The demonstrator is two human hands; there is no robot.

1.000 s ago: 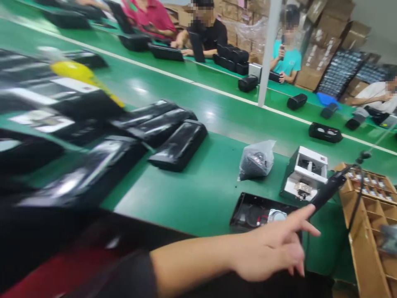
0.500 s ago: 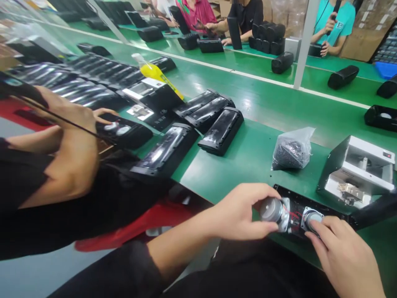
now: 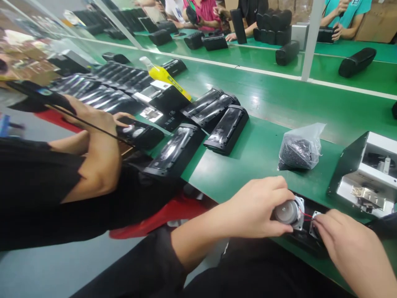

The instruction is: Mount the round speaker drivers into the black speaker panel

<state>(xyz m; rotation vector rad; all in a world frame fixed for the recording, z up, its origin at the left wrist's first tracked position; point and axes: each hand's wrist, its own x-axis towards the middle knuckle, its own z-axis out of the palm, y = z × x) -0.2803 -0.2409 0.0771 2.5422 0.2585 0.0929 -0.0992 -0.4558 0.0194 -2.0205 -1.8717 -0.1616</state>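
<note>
At a green assembly bench [image 3: 248, 165], your left hand [image 3: 257, 209] is curled around a round silver speaker driver [image 3: 287, 212], thumb beneath and fingers over the top, holding it tilted just above a black housing tray [image 3: 305, 240] at the near edge of the table. Your right hand [image 3: 350, 244] has its fingertips [image 3: 316, 225] pinched on a second, smaller driver part [image 3: 314, 219] that sits low in the same tray, with thin red wires [image 3: 305, 215] running between the two pieces. Judging from this, the fitting is only partway along: one driver appears seated or nearly so, the other is lifted clear, and nothing shows the tray closed up. Behind the tray lies a clear bag of dark small parts [image 3: 299, 148], and to its right an open white-and-black machine box [image 3: 366, 174]. A row of finished-looking black speaker shells [image 3: 226, 128] waits further left, where a neighbouring worker's arm [image 3: 93, 165] rests beside another unit [image 3: 141, 134]. A yellow bottle [image 3: 167, 78] stands among them.
</note>
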